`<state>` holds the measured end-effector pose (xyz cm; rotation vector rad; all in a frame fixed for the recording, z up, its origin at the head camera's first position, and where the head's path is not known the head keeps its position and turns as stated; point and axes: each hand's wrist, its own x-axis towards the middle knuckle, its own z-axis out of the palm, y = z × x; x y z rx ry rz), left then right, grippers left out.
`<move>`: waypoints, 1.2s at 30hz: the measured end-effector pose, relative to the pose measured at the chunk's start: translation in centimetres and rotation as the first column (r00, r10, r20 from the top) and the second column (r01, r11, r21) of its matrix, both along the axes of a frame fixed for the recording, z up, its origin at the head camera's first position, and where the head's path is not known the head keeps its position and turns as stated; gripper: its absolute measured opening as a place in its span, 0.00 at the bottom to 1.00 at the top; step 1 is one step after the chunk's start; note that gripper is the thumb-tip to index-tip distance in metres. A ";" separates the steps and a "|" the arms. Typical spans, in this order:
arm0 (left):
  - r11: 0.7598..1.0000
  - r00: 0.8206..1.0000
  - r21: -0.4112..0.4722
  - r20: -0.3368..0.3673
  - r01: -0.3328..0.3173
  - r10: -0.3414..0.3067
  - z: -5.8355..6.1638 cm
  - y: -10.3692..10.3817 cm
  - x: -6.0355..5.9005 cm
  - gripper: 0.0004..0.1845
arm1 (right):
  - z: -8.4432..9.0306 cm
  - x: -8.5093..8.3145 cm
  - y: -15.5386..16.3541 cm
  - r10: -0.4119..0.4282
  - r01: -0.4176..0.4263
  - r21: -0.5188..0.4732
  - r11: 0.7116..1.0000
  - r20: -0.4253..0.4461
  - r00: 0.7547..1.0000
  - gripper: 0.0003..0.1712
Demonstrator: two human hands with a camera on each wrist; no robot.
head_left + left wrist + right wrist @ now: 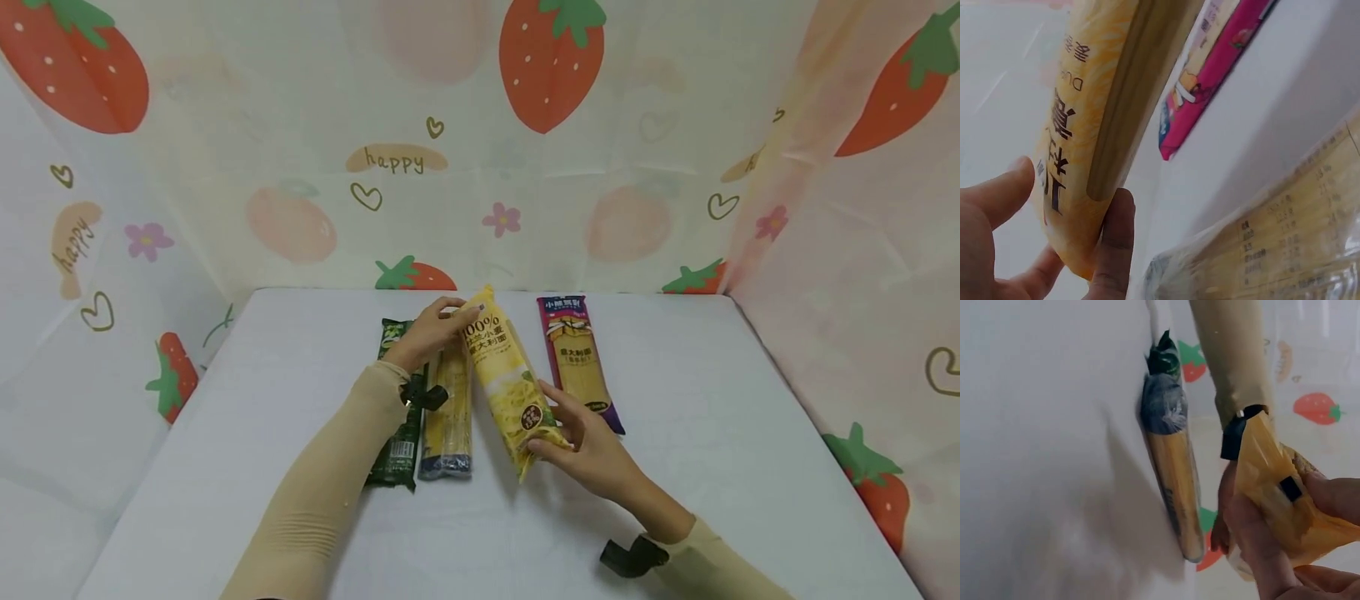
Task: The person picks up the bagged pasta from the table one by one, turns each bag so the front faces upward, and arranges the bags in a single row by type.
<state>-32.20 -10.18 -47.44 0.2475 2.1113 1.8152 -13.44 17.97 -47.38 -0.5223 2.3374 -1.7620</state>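
A yellow bag of pasta [506, 379] is held tilted above the table between both hands. The left hand [429, 335] grips its far end; in the left wrist view the thumb is on one side of the bag [1088, 131] and fingers are on the other. My right hand [600, 450] pinches the near end, where the right wrist view shows crumpled yellow wrapping [1272, 500] between thumb and fingers. Beneath the left forearm lies a clear pack of pasta [447, 408], beside a dark green pack [397, 454] that the left hand and wrist partly cover.
A purple and pink pack of pasta [577, 358] lies to the right of the held bag. All rest on a white-covered table [300, 367]. Strawberry-print cloth [465, 108] hangs behind and along both sides. Each wrist wears a black strap [633, 557].
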 end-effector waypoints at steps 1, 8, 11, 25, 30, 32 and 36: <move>0.999 1.000 0.015 0.009 0.028 -0.028 0.1 -0.1 0.0 0.34 | -0.1 0.0 0.0 0.003 -0.003 -0.023 1.000 0.012 1.000 0.50; 0.973 0.969 0.128 0.132 0.194 -0.210 1.3 -1.0 -0.3 0.34 | -1.2 0.0 0.1 -0.014 0.024 -0.117 0.993 0.085 0.996 0.49; 0.975 0.964 0.131 0.174 0.178 -0.200 1.4 -1.0 -0.5 0.38 | -1.4 -0.1 0.0 -0.020 0.035 -0.129 0.991 0.111 0.994 0.48; 1.000 1.000 -0.030 0.001 -0.001 0.001 -0.1 1.7 -0.7 0.40 | -2.0 -1.4 -0.5 -0.123 0.119 0.117 0.986 0.033 0.992 0.49; 0.999 0.998 -0.008 -0.048 -0.031 0.031 -0.4 2.8 -0.9 0.38 | -2.3 -2.2 -0.6 -0.138 0.130 0.137 0.982 0.050 0.989 0.48; 1.000 0.998 0.007 -0.053 -0.025 0.025 -0.7 3.1 -1.1 0.36 | -2.4 -2.5 -0.6 -0.145 0.136 0.145 0.980 0.049 0.988 0.48; 0.999 0.998 -0.032 -0.059 -0.008 0.006 -1.1 3.6 -1.5 0.34 | -2.7 -3.1 -0.8 -0.182 0.170 0.172 0.970 0.054 0.982 0.47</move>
